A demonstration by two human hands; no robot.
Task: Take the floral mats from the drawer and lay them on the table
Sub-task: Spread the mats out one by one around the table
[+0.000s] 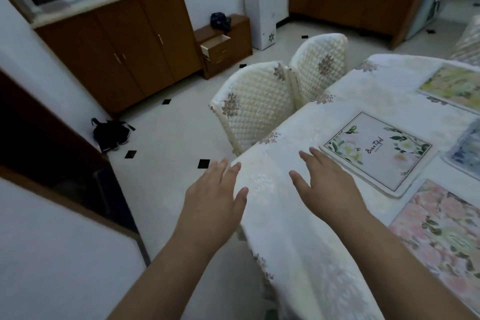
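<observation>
Several floral mats lie flat on the table [298, 189], which wears a white cloth. A white mat with green leaves and script [378, 153] is nearest my hands. A pink rose mat [441, 239] lies at the lower right, a yellow-green mat [454, 84] at the far right, and a bluish mat [467, 148] at the right edge. My right hand [327, 184] hovers open over the cloth just left of the white mat. My left hand [215, 195] is open at the table's corner, holding nothing. The top drawer [215, 43] of a small wooden chest stands pulled out across the room.
Two chairs with quilted cream covers [259, 104] are pushed against the table's far side. A long wooden cabinet [117, 41] lines the left wall, with a black bag [111, 134] on the tiled floor. A white appliance [259, 5] stands beside the chest.
</observation>
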